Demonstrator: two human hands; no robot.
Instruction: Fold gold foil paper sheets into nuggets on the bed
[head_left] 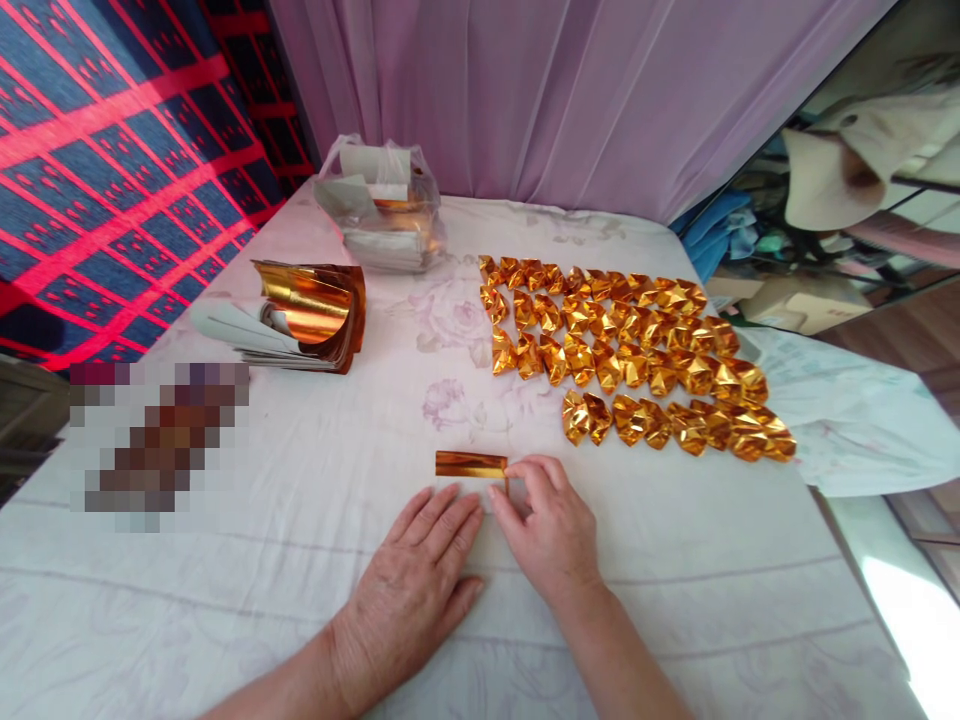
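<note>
A narrow folded strip of gold foil paper (pixel 471 464) lies flat on the cloth-covered table in front of me. My right hand (pixel 556 520) pinches the strip's right end between thumb and index finger. Just below the strip, my left hand (pixel 420 570) rests flat, palm down, its fingers stretched out toward the lower edge. Whether its fingertips touch the paper is hard to make out. To the right sit several rows of folded gold foil pieces (pixel 615 375), shiny and faceted.
A curled stack of gold-faced paper sheets (pixel 307 320) stands at left. Behind it is a clear plastic bag (pixel 382 205) of more sheets. A pixelated patch (pixel 169 440) hides something at far left. A purple curtain (pixel 510 100) hangs behind the table; shelves with a hat (pixel 840 170) are at right.
</note>
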